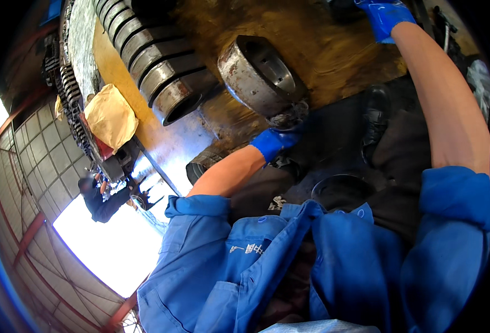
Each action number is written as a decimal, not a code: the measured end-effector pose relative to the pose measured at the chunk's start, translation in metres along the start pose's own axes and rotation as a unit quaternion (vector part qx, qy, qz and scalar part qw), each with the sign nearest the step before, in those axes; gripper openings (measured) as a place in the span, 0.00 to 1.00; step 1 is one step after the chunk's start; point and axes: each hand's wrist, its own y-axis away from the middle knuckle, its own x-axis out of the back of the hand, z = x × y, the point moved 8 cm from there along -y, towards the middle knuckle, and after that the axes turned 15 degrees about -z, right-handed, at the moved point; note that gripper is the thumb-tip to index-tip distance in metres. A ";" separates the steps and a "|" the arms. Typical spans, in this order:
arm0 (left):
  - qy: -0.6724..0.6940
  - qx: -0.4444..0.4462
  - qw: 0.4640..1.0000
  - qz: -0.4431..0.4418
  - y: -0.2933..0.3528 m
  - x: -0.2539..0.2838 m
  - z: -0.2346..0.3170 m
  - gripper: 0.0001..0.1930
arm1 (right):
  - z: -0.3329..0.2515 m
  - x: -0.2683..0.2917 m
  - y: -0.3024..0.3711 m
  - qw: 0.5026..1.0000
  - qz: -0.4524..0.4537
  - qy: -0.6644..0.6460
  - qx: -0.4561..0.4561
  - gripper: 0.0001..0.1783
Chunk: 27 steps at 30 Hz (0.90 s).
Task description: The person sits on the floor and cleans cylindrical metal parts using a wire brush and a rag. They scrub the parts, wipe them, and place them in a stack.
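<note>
My left hand [277, 142], in a blue glove, is at the lower edge of a thick, rust-stained metal ring [245, 77]. Between glove and ring sits a crumpled, dirty grey rag [290, 114], which the hand seems to grip; the fingers are mostly hidden. The ring stands tilted on its side on a brown, oily surface [333, 61]. Far off to the upper right, my right hand [385, 18] wears the same kind of glove. The top edge cuts it off, so its fingers and anything in them do not show.
Several similar metal rings [150, 61] stand in a row left of the single ring. Another ring-shaped part [203, 161] lies by my left forearm. A yellowish sheet [111, 117] rests farther left. Beyond it, another person [103, 197] bends near a bright doorway.
</note>
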 end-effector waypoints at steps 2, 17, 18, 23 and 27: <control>0.045 0.014 0.999 -0.025 -0.007 -0.002 -0.005 0.18 | 0.004 0.001 0.004 1.000 0.006 -0.019 -0.004 0.19; -0.226 -0.038 0.949 0.215 0.099 0.232 0.190 0.17 | 0.023 -0.008 0.014 0.999 -0.049 0.001 -0.017 0.23; -0.148 -0.033 0.954 0.257 0.106 0.259 0.191 0.19 | 0.021 -0.009 0.012 0.999 -0.045 0.012 -0.011 0.24; -0.106 -0.004 0.856 0.506 0.117 0.255 0.133 0.21 | -0.001 -0.009 0.001 0.999 -0.027 -0.023 -0.001 0.24; 0.261 0.025 0.813 0.520 0.101 0.264 0.029 0.17 | -0.005 -0.007 0.000 1.000 -0.017 -0.017 0.006 0.23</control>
